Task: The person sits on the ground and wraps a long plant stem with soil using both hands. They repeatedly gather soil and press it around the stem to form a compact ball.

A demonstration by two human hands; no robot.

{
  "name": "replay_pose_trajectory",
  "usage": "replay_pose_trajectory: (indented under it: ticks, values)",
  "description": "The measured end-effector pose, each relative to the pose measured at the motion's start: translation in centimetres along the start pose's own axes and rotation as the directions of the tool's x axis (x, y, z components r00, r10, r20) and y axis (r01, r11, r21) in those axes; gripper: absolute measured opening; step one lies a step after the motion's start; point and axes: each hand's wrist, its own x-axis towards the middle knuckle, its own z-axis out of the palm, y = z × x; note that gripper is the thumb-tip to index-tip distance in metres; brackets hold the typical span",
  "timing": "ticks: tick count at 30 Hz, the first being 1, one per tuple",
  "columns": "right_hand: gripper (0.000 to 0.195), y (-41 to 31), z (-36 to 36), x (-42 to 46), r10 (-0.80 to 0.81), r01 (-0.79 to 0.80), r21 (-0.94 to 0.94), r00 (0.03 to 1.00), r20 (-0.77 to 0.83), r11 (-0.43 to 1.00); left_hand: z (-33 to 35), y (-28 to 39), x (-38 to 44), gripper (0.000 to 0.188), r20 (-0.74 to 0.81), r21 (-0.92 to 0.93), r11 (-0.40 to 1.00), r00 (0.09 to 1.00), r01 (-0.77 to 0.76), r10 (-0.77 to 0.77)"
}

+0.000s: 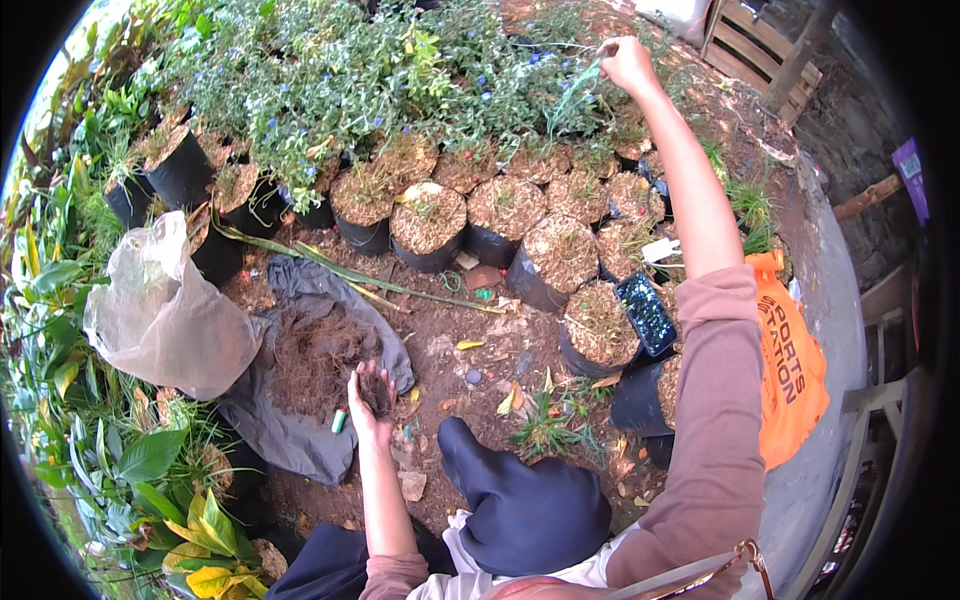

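Note:
My left hand (373, 401) is cupped palm up around a clump of dark brown fibrous material (376, 395). It is beside a larger heap of the same fibre (319, 360) on a spread black plastic sheet (292, 442). A small green-and-white cylinder (339, 421) rests on the sheet by my wrist. Raised far forward at the upper right, my right hand (624, 61) pinches thin green plastic twine (571, 96), whose strands hang over blue-flowered plants (480, 82).
Black grow bags (429, 255) stand in rows ahead and at the right, with a phone (646, 313) on them. A translucent plastic bag (176, 315) lies left. An orange bag (787, 367) and a wooden crate (757, 45) are at the right. A long green leaf (390, 286) crosses the soil.

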Motion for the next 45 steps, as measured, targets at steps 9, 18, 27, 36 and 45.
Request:
replay_pose_trajectory:
  ticks: [9,18,27,36,45]
  values:
    - [0.012,-0.3,-1.1,-1.0,0.04,-0.032,-0.141,0.998,0.054,0.989,-0.6,-0.2,0.4,0.041,0.005,0.012,1.0,1.0,0.009,-0.009]
    - [0.015,3.8,-8.6,0.6,-0.166,-0.094,-0.658,0.932,-0.321,0.748,-0.7,0.6,-0.2,0.039,-0.034,0.034,0.999,0.999,-0.008,0.01]
    - [0.016,2.8,-5.1,-0.4,0.008,-0.033,-0.308,0.997,-0.081,0.951,-0.5,-0.6,0.3,0.036,0.001,0.045,0.999,1.0,0.031,-0.031]
    - [0.031,2.1,9.7,-8.3,0.179,-0.272,0.143,0.869,0.461,0.952,-0.1,-0.4,-0.2,0.038,-0.018,0.067,0.997,1.0,0.024,-0.023]
    - [0.063,0.9,19.9,-15.4,0.317,-0.184,-0.273,0.734,0.601,0.944,0.3,-0.6,-0.3,0.041,-0.018,0.091,0.995,0.999,0.037,-0.035]
